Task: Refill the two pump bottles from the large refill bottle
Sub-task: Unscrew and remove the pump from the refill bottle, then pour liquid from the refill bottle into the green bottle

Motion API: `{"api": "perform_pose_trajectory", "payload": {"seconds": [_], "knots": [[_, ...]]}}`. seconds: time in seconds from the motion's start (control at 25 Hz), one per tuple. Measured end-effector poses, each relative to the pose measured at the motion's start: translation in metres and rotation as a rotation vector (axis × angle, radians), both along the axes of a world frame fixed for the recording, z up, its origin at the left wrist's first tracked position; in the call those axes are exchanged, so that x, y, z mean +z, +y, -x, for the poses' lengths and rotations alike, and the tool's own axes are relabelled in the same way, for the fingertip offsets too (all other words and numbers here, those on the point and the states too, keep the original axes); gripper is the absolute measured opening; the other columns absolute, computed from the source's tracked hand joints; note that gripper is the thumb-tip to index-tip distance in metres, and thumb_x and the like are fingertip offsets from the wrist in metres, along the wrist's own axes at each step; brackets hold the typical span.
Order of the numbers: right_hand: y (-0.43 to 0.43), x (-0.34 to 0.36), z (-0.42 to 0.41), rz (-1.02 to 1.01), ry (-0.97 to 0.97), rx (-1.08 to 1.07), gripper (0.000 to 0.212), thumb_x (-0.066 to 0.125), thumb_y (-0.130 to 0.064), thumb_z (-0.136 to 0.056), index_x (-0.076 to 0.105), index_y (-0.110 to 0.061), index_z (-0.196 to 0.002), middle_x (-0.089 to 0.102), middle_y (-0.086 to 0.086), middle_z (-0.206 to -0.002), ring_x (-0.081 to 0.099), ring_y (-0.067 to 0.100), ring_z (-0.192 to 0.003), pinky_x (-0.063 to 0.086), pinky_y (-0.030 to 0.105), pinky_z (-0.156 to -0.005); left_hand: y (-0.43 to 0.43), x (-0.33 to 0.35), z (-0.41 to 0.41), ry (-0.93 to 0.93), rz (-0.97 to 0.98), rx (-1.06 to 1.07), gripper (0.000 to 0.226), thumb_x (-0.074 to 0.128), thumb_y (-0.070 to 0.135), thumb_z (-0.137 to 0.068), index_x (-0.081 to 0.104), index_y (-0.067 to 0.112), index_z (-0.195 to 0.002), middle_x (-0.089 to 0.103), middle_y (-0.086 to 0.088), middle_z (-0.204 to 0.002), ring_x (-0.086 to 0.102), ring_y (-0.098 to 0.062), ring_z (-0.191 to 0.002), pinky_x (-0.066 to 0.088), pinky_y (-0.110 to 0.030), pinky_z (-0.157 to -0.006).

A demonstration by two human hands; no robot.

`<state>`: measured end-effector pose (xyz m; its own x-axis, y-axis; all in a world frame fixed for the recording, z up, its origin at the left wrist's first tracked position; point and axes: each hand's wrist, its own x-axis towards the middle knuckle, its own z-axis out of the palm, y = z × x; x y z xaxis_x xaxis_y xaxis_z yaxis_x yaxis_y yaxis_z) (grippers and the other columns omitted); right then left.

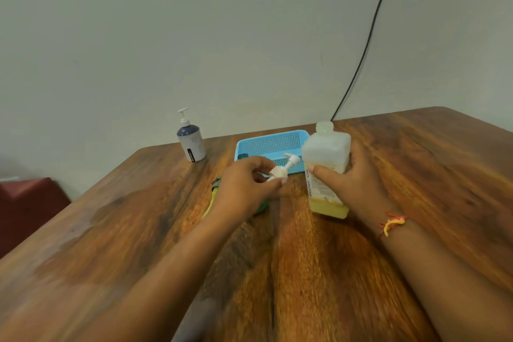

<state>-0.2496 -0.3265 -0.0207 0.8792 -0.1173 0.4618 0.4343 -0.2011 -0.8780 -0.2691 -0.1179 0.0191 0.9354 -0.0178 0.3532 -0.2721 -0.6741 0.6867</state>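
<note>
Left hand (247,183), frame centre, pinches a white pump head (286,168) between thumb and fingertips. Right hand (358,186) grips the uncapped translucent bottle (326,158), centre right, with yellow liquid low inside. The grey pump bottle (191,144) stands on the wooden table (305,272), left of centre, near the pale wall (194,36). A blue basket (272,143) lies behind the hands.

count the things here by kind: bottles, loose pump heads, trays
bottles: 2, grey pump bottle and open clear bottle held by the right hand
loose pump head: 1, pinched by the left hand
trays: 1, blue tray
unclear: 1, green-yellow thing half hidden behind the left hand
total: 5
</note>
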Motion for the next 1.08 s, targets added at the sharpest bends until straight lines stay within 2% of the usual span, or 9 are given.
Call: {"api": "perform_pose_trajectory", "payload": {"seconds": [0.08,0.2,0.36,0.56,0.72,0.84,0.88,0.96,1.08], "knots": [[-0.005,0.000,-0.002,0.017,-0.034,-0.068,0.064,0.088,-0.029,-0.074,0.049,-0.036,-0.123,0.063,-0.018,-0.107,0.065,-0.003,-0.091,0.052,0.014,-0.065,-0.009,-0.015,-0.001,-0.016,-0.110,-0.033,0.026,0.084,0.030,-0.081,0.075,0.024,-0.105,0.068,0.013,-0.087,0.061,0.002,-0.075,0.051,-0.011,-0.066],[-0.006,0.001,-0.001,0.083,-0.050,-0.105,0.063,0.089,-0.032,-0.072,0.048,-0.039,-0.120,0.060,-0.024,-0.102,0.062,-0.011,-0.085,0.051,0.010,-0.059,-0.020,-0.038,-0.003,-0.021,-0.190,-0.055,0.024,0.086,0.029,-0.078,0.076,0.023,-0.099,0.068,0.012,-0.083,0.061,0.001,-0.074,0.052,-0.017,-0.067],[-0.007,0.000,-0.002,0.151,-0.061,-0.128,0.066,0.088,-0.043,-0.067,0.050,-0.040,-0.120,0.060,-0.024,-0.105,0.063,-0.004,-0.089,0.055,0.019,-0.065,-0.023,-0.060,-0.006,-0.040,-0.243,-0.103,0.029,0.087,0.032,-0.077,0.072,0.020,-0.099,0.063,0.008,-0.091,0.059,-0.004,-0.079,0.046,-0.017,-0.067],[-0.008,0.002,-0.004,0.227,-0.094,-0.150,0.071,0.089,-0.047,-0.066,0.052,-0.038,-0.126,0.061,-0.023,-0.108,0.061,-0.007,-0.091,0.055,0.016,-0.066,-0.021,-0.065,-0.004,-0.077,-0.183,-0.100,0.037,0.087,0.035,-0.076,0.065,0.019,-0.101,0.064,0.007,-0.094,0.060,-0.008,-0.084,0.054,-0.029,-0.075],[-0.007,0.004,-0.003,0.235,-0.125,-0.160,0.070,0.089,-0.046,-0.067,0.049,-0.042,-0.124,0.060,-0.022,-0.109,0.060,-0.007,-0.093,0.054,0.015,-0.066,-0.016,-0.056,0.005,-0.245,-0.177,0.043,0.041,0.082,0.040,-0.080,0.055,0.026,-0.107,0.050,0.010,-0.105,0.050,-0.008,-0.097,0.045,-0.018,-0.078],[-0.005,0.004,-0.002,0.257,-0.137,-0.163,0.079,0.089,-0.046,-0.067,0.042,-0.038,-0.131,0.055,-0.018,-0.116,0.057,-0.008,-0.094,0.051,0.007,-0.060,0.001,-0.045,0.003,-0.412,0.067,0.268,0.058,0.087,0.038,-0.075,0.047,0.021,-0.113,0.040,0.006,-0.115,0.042,-0.010,-0.108,0.043,-0.016,-0.085],[-0.005,0.004,-0.003,0.260,-0.124,-0.173,0.083,0.088,-0.046,-0.067,0.039,-0.036,-0.132,0.053,-0.017,-0.118,0.057,-0.007,-0.093,0.050,0.007,-0.059,0.007,-0.042,-0.002,-0.388,0.136,0.330,0.068,0.088,0.039,-0.073,0.045,0.018,-0.122,0.038,0.002,-0.122,0.041,-0.014,-0.116,0.047,-0.022,-0.093],[-0.004,0.003,-0.003,0.298,-0.114,-0.192,0.084,0.088,-0.049,-0.066,0.038,-0.035,-0.132,0.051,-0.016,-0.119,0.058,0.000,-0.092,0.050,0.009,-0.056,0.016,-0.041,-0.014,-0.180,0.189,0.386,0.090,0.088,0.045,-0.071,0.037,0.017,-0.140,0.034,-0.004,-0.141,0.036,-0.021,-0.135,0.045,-0.037,-0.109],[-0.002,0.001,-0.002,0.412,-0.150,-0.215,0.079,0.087,-0.052,-0.067,0.038,-0.043,-0.129,0.049,-0.019,-0.117,0.055,0.005,-0.095,0.048,0.010,-0.060,0.023,-0.045,-0.027,0.057,0.221,0.317,0.099,0.088,0.048,-0.070,0.034,0.022,-0.150,0.036,-0.003,-0.155,0.037,-0.024,-0.144,0.044,-0.048,-0.113]]}}
